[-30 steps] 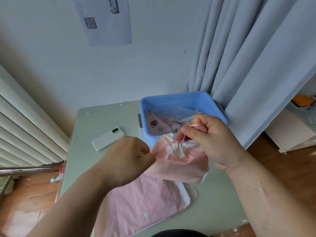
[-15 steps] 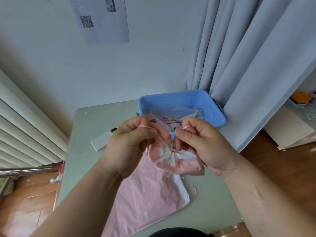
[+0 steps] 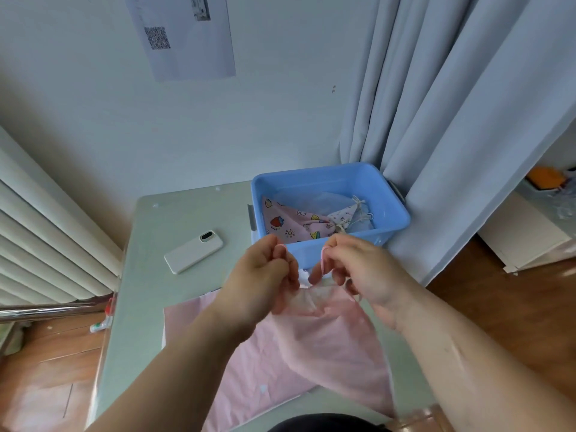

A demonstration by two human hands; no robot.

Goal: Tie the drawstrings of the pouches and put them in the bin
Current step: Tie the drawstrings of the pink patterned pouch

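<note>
My left hand [image 3: 265,275] and right hand [image 3: 358,272] have drawn together, each pinching a pink drawstring [image 3: 323,258] loop. I'm mid-knot, blue bin [image 3: 311,185] at twelve o'clock.

pink pouch [image 3: 314,325]: mouth gathered, lifted | pink drawstring [image 3: 323,257]: 2 ends held apart | blue bin [image 3: 311,182]: holds printed pouches [image 3: 280,220]

A white rectangular phone [image 3: 194,251] in a pale case lies camera-side up on the pale green bench [image 3: 174,219], left of centre. A white printed paper sheet [image 3: 184,35] with a QR code hangs on the wall. Pale grey fabric curtains [image 3: 452,104] fall at right, a white ribbed radiator [image 3: 40,241] stands at left, over brown wooden floor [image 3: 43,385]
</note>
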